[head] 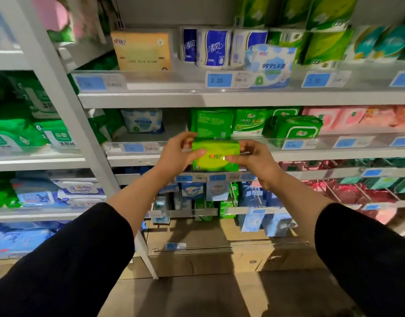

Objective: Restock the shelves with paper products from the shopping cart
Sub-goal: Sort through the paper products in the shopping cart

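Both hands cover the ends of the green pack (215, 155); the price tags (315, 80) blur unreadably, and the frame's edges crop both sleeves (66, 259).

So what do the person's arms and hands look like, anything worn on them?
Both arms wear black long sleeves, left sleeve and right sleeve, pushed up to leave the forearms bare. The left hand and right hand are bare: no gloves, rings or watch visible.

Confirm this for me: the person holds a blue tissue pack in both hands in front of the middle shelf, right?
Not quite. The tissue pack is green, not blue. The head view shows the left hand and right hand both gripping it in front of the middle shelf.
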Demonstrator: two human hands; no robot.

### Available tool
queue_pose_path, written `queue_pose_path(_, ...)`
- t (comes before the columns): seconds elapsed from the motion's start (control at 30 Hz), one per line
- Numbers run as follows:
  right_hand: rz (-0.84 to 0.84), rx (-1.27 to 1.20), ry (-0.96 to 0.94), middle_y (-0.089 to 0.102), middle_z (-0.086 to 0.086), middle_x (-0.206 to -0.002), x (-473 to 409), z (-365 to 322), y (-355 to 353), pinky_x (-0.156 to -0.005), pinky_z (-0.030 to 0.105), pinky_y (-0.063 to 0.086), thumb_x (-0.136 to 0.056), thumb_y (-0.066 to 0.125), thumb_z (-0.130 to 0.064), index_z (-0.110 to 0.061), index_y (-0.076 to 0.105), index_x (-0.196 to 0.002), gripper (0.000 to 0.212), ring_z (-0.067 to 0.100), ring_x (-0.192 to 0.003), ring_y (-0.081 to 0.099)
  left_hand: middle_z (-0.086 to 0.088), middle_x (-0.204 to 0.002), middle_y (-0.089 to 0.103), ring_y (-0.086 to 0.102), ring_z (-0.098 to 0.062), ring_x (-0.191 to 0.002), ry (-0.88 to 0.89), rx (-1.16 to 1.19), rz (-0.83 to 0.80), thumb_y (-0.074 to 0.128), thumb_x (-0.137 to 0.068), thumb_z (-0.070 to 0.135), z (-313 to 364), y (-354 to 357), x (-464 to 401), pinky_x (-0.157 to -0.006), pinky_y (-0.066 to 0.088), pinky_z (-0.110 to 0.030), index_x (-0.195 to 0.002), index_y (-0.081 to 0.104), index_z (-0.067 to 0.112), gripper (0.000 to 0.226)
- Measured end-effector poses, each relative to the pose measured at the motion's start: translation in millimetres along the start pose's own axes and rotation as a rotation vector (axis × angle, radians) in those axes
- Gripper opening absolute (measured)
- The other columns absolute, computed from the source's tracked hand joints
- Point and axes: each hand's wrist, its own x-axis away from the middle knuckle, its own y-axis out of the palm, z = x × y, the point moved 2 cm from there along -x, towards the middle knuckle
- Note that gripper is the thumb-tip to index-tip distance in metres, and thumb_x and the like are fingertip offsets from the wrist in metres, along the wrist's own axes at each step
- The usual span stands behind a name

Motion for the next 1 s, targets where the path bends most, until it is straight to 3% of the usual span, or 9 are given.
queue_pose_path(0.13, 0.14, -0.053, -0.099, 0.041, 0.01, -0.081, -21, -13, -7, -0.057, 0.017, 0.046, -0.076, 0.078, 0.001, -0.006, 0.053, -0.091, 0.03, 0.021, -0.075, 0.044, -0.006, -0.139, 0.048, 0.043, -0.017, -0.128, 0.046, -0.221, 0.111, 0.073, -0.084, 0.028, -6, -16, -17, -0.109, 0.033, -0.033, -0.14, 0.045, 0.013, 0.064)
queue_pose_path(0.23, 0.186, -0.03, -0.144, 0.044, 0.012, -0.08, -34, -19, -11, -0.063, 0.02, 0.048, -0.074, 0.079, 0.0, -0.009, 0.051, -0.081, 0.031, 0.021, -0.077, 0.046, -0.014, -0.144, 0.044, 0.035, -0.029, -0.137, 0.039, -0.535, 0.055, 0.069, -0.087, 0.027, -20, -15, -23, -0.118, 0.012, -0.051, -0.144, 0.04, 0.008, 0.067)
queue_pose_path(0.37, 0.163, -0.003, -0.161, 0.042, 0.008, -0.076, -40, -19, -6, -0.061, 0.015, 0.048, -0.075, 0.079, 0.0, -0.011, 0.047, -0.08, 0.034, 0.021, -0.076, 0.045, -0.01, -0.147, 0.04, 0.027, -0.027, -0.14, 0.094, -0.768, 0.023, 0.07, -0.084, 0.033, -36, -5, -19, -0.117, -0.005, -0.051, -0.146, 0.036, 0.014, 0.072)
queue_pose_path(0.57, 0.157, -0.025, -0.154, 0.042, 0.009, -0.082, -41, -12, -3, -0.059, 0.015, 0.046, -0.077, 0.078, -0.002, -0.015, 0.046, -0.079, 0.035, 0.02, -0.076, 0.044, -0.008, -0.149, 0.037, 0.02, -0.028, -0.143, 0.115, -0.821, 0.027, 0.07, -0.083, 0.035, -39, -2, -19, -0.116, -0.005, -0.051, -0.147, 0.034, 0.016, 0.075)
queue_pose_path(0.73, 0.178, -0.038, -0.184, 0.04, 0.006, -0.078, -37, -14, -21, -0.062, 0.016, 0.049, -0.076, 0.077, 0.002, -0.014, 0.046, -0.078, 0.035, 0.021, -0.073, 0.045, -0.011, -0.146, 0.042, 0.027, -0.029, -0.141, 0.143, -0.731, 0.044, 0.07, -0.084, 0.028, -24, 15, -22, -0.116, 0.002, -0.057, -0.142, 0.044, 0.014, 0.065)
queue_pose_path(0.87, 0.224, -0.046, -0.202, 0.038, 0.0, -0.074, -34, -11, -50, -0.063, 0.015, 0.049, -0.076, 0.077, 0.004, -0.005, 0.049, -0.09, 0.033, 0.016, -0.067, 0.041, -0.01, -0.149, 0.041, 0.026, -0.028, -0.143, 0.178, -0.651, 0.02, 0.07, -0.085, 0.024, -8, 43, -23, -0.117, 0.003, -0.053, -0.141, 0.046, 0.013, 0.061)
queue_pose_path(1.0, 0.237, -0.059, -0.207, 0.039, 0.0, -0.073, -31, -5, -77, -0.065, 0.018, 0.05, -0.074, 0.077, 0.006, -0.006, 0.05, -0.088, 0.032, 0.022, -0.074, 0.043, -0.01, -0.147, 0.044, 0.034, -0.027, -0.139, 0.244, -0.556, 0.013, 0.073, -0.082, 0.019, 11, 70, -28, -0.118, 0.014, -0.053, -0.141, 0.046, 0.01, 0.065)
